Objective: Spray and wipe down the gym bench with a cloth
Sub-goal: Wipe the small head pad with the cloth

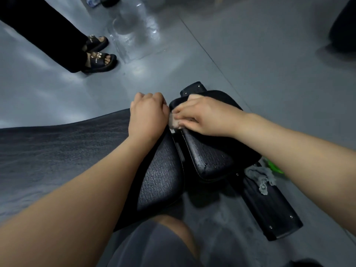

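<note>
Head view: the right hand grasped a pale cloth, pushing it into the gap between the two bench pads, seemingly to clean the seam. The seat pad, at 4 o'clock of the cloth, carried droplets. The left hand was clenched at the back pad end, perhaps steadying; whether it clasped the edge I cannot tell. One grey rag lay at 4 o'clock; two sandalled feet at 10.

Right hand pinching cloth, against bench
</note>
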A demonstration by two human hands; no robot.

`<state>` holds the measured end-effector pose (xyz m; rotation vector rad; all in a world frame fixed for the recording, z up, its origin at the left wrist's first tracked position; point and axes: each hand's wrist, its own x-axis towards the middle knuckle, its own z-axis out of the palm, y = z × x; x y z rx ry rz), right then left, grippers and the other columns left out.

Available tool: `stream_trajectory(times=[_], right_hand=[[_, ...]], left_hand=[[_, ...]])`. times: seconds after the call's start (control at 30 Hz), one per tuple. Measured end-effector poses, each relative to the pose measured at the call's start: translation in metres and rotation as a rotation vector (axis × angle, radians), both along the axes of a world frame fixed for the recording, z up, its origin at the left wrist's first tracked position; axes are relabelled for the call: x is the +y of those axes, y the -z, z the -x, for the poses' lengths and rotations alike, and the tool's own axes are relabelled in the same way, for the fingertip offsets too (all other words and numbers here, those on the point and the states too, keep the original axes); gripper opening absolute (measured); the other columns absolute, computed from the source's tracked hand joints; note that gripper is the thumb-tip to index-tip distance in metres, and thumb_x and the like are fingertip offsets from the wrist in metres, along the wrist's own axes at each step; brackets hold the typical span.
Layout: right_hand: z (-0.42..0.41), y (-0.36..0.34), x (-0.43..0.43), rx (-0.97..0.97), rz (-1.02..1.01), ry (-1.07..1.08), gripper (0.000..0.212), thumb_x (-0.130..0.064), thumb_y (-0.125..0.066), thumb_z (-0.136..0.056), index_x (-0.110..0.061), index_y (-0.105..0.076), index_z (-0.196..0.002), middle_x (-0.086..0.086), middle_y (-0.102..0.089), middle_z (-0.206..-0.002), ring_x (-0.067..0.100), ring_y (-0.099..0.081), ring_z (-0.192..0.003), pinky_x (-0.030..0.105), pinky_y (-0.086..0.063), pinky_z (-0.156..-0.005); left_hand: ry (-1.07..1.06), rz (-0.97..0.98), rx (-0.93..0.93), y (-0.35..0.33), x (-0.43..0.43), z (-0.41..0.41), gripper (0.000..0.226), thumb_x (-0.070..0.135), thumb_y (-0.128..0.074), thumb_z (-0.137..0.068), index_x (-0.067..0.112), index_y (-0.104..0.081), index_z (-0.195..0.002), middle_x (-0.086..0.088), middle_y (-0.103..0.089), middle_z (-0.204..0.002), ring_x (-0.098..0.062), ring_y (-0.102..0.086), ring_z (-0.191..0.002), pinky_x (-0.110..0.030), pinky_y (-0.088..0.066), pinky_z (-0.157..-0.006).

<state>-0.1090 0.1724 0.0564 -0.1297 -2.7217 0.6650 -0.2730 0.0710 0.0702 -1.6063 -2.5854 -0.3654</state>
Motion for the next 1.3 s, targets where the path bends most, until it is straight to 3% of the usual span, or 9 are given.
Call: stream_trajectory(times=[0.13, 0.27, 0.47, 0.57, 0.7, 0.9, 1.07, 1.23, 1.3], right_hand=[[0.016, 0.007, 0.026, -0.068, 0.025, 0.184, 0.024, -0.028, -0.057, -0.095, -0.008, -0.07, -0.099, 0.009, -0.067, -0.1, 0.031, -0.059, -0.095, 0.044, -0.049, -0.088], [0.005, 0.003, 0.024, -0.077, 0.117, 0.166, 0.012, -0.019, -0.065, -0.089, -0.013, -0.07, -0.098, -0.002, -0.062, -0.094, 0.02, -0.06, -0.094, 0.033, -0.047, -0.086], [-0.03, -0.005, 0.007, -0.13, 0.245, 0.08, 0.043, -0.018, -0.069, -0.091, -0.027, -0.066, -0.132, -0.011, -0.054, -0.098, 0.002, -0.054, -0.088, 0.011, -0.039, -0.083], [-0.034, -0.007, 0.001, -0.207, 0.165, 0.05, 0.042, -0.025, -0.066, -0.096, -0.033, -0.063, -0.137, -0.006, -0.046, -0.093, 0.01, -0.05, -0.08, 0.024, -0.041, -0.077], [-0.025, -0.006, 0.004, -0.162, 0.038, 0.086, 0.033, -0.029, -0.063, -0.097, -0.025, -0.068, -0.13, 0.0, -0.045, -0.091, 0.016, -0.045, -0.075, 0.033, -0.042, -0.071], [0.0, 0.0, 0.031, -0.192, 0.022, 0.276, 0.038, -0.036, -0.054, -0.099, -0.035, -0.06, -0.137, 0.008, -0.058, -0.105, 0.031, -0.056, -0.105, 0.043, -0.047, -0.092], [0.006, 0.008, 0.034, -0.186, -0.061, 0.314, 0.033, -0.033, -0.052, -0.1, -0.022, -0.066, -0.127, 0.011, -0.057, -0.097, 0.034, -0.054, -0.1, 0.044, -0.047, -0.088], [-0.019, 0.009, 0.058, -0.279, -0.05, 0.395, 0.024, -0.032, -0.048, -0.099, -0.018, -0.067, -0.105, 0.003, -0.046, -0.086, 0.032, -0.051, -0.09, 0.042, -0.047, -0.084], [-0.031, 0.006, 0.069, -0.35, 0.006, 0.473, 0.022, -0.031, -0.047, -0.097, -0.018, -0.066, -0.096, 0.004, -0.049, -0.083, 0.035, -0.055, -0.089, 0.037, -0.044, -0.075]], left_hand=[[-0.009, -0.016, 0.0, 0.003, 0.001, 0.001, 0.023, 0.023, -0.049, -0.096, 0.011, -0.068, -0.095, -0.009, -0.067, -0.087, -0.034, -0.049, -0.095, -0.044, -0.043, -0.083], [0.013, 0.001, 0.022, 0.003, 0.001, 0.0, 0.021, 0.025, -0.05, -0.095, 0.016, -0.069, -0.098, -0.004, -0.069, -0.091, -0.032, -0.05, -0.098, -0.043, -0.042, -0.083], [0.038, 0.032, 0.12, 0.004, 0.001, 0.0, 0.019, 0.025, -0.051, -0.096, 0.016, -0.067, -0.098, -0.004, -0.068, -0.092, -0.032, -0.051, -0.098, -0.042, -0.04, -0.079], [0.05, 0.086, 0.193, 0.004, 0.005, 0.0, 0.019, 0.026, -0.052, -0.097, 0.013, -0.065, -0.099, -0.007, -0.066, -0.094, -0.035, -0.052, -0.096, -0.04, -0.036, -0.073], [0.018, 0.154, 0.208, 0.005, 0.01, -0.004, 0.017, 0.022, -0.052, -0.097, 0.014, -0.064, -0.105, -0.007, -0.067, -0.095, -0.035, -0.051, -0.1, -0.039, -0.031, -0.073], [-0.106, 0.092, -0.028, 0.0, 0.012, -0.007, 0.027, 0.026, -0.045, -0.093, 0.022, -0.069, -0.106, -0.007, -0.066, -0.087, -0.033, -0.049, -0.109, -0.041, -0.036, -0.088], [-0.075, 0.137, 0.033, 0.001, 0.013, -0.014, 0.033, 0.036, -0.034, -0.099, 0.021, -0.063, -0.102, -0.002, -0.068, -0.1, -0.032, -0.049, -0.107, -0.043, -0.033, -0.087], [-0.009, 0.12, 0.186, 0.009, 0.013, -0.012, 0.038, 0.043, -0.033, -0.105, 0.018, -0.06, -0.096, -0.001, -0.067, -0.094, -0.032, -0.053, -0.097, -0.044, -0.035, -0.083], [0.048, 0.11, 0.238, 0.011, 0.014, -0.012, 0.036, 0.04, -0.034, -0.106, 0.017, -0.059, -0.095, -0.003, -0.065, -0.092, -0.032, -0.052, -0.094, -0.044, -0.035, -0.082]])
